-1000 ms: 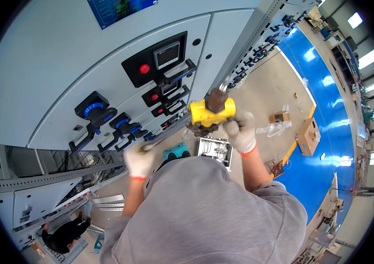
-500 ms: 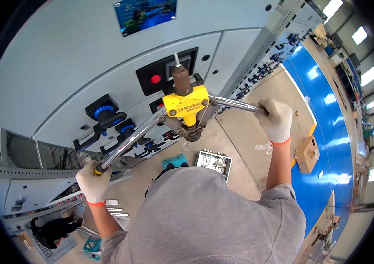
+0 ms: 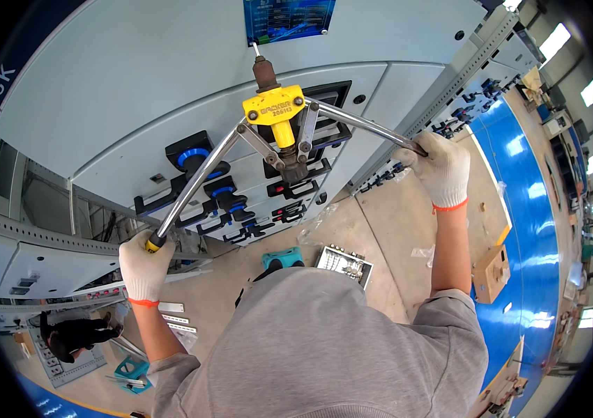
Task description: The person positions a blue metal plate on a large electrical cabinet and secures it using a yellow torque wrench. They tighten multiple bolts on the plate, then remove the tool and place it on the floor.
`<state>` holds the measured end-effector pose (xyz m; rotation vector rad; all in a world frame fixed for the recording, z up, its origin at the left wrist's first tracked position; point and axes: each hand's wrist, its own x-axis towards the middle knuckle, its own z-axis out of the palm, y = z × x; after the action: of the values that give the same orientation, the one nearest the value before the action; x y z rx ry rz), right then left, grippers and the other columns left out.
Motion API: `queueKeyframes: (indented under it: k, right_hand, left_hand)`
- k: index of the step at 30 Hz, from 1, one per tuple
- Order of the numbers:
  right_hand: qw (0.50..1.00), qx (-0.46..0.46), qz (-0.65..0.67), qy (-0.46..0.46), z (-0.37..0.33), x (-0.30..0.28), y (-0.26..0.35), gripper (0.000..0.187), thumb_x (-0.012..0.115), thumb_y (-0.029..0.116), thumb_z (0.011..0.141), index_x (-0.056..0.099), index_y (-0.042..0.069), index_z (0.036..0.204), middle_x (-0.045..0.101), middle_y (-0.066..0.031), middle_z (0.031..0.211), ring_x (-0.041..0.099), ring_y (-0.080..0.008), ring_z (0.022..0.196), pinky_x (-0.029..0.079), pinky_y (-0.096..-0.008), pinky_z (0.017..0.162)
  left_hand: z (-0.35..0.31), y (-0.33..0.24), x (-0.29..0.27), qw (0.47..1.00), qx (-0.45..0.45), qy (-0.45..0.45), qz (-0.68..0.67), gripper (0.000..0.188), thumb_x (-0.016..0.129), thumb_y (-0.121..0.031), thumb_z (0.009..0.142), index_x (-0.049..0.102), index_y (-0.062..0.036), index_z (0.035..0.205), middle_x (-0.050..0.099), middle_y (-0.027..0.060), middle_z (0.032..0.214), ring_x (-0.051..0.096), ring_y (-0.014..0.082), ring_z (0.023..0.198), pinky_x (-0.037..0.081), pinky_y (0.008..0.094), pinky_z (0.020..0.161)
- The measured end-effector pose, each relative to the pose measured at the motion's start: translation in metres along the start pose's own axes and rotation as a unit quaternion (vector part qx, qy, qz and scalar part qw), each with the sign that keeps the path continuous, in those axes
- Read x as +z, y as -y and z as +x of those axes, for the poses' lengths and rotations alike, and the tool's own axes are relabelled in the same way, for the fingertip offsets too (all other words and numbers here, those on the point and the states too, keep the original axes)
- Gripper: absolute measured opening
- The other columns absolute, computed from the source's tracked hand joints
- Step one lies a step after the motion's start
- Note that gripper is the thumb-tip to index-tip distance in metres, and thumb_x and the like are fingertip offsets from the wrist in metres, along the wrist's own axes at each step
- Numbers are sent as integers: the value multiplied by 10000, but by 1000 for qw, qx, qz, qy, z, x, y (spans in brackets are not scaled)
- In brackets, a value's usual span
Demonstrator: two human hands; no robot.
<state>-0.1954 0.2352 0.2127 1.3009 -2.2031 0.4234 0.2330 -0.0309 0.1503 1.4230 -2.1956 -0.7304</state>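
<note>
A two-handled lever riveter (image 3: 273, 106), with a yellow body, brown nose and thin metal tip, is held up before me. Its long chrome arms spread down to either side. My left hand (image 3: 144, 268), in a white glove with an orange cuff, is closed around the left arm's end, where a yellow and black tip shows. My right hand (image 3: 439, 171), gloved alike, grips the end of the right arm. The riveter's tip points at the grey cabinet (image 3: 171, 90), just below a blue plate (image 3: 289, 19); whether it touches cannot be told. Jointed links hang under the yellow body.
Black switch handles with blue rings (image 3: 195, 160) project from the cabinet front. On the floor lie an open metal box of parts (image 3: 345, 265), a teal stool (image 3: 282, 258) and a cardboard box (image 3: 491, 274). A person in black (image 3: 77, 336) is at lower left.
The riveter has risen and shifted left across the cabinet, toward the blue plate. Its arms slope more steeply and the links show more stretched out. Both hands keep their grip. My view has shifted too.
</note>
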Motion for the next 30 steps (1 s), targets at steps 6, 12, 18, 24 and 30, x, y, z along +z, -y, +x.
queueKeyframes:
  k: [6,12,18,24,30]
  right_hand:
    - [998,34,14,41,7,-5,9,525,822,572,817,673,80,710,596,-68,607,615,-252,538,473,-372,513]
    - [995,50,21,81,12,-47,18,482,870,483,808,655,64,703,591,-96,614,597,-260,530,456,-375,510]
    - [999,-23,-14,27,38,-93,18,440,942,404,719,670,60,690,571,-86,575,560,-235,502,423,-342,493]
    - [969,-186,-75,-147,50,-115,2,229,926,170,753,726,62,778,626,-47,626,589,-194,535,436,-331,497]
    - [894,-315,-52,-314,55,-103,-24,136,706,-66,865,649,-1,761,625,-127,678,623,-297,570,511,-350,540]
  left_hand:
    - [-1,-6,-3,1000,-8,9,-3,260,753,-157,865,668,87,834,465,30,597,384,74,604,360,302,529]
    - [-19,-8,-30,997,45,-53,29,221,807,-110,792,705,51,902,541,73,649,477,126,603,435,318,569]
    - [-49,-3,-76,887,253,-339,188,395,952,-27,613,736,-16,945,640,80,794,595,224,689,488,324,638]
    - [-42,6,-80,789,392,-472,36,159,740,-40,906,734,108,963,694,131,794,600,217,635,490,324,609]
    - [-53,-10,-86,762,150,-623,87,310,649,-107,1024,706,141,848,674,167,728,618,206,647,517,327,616]
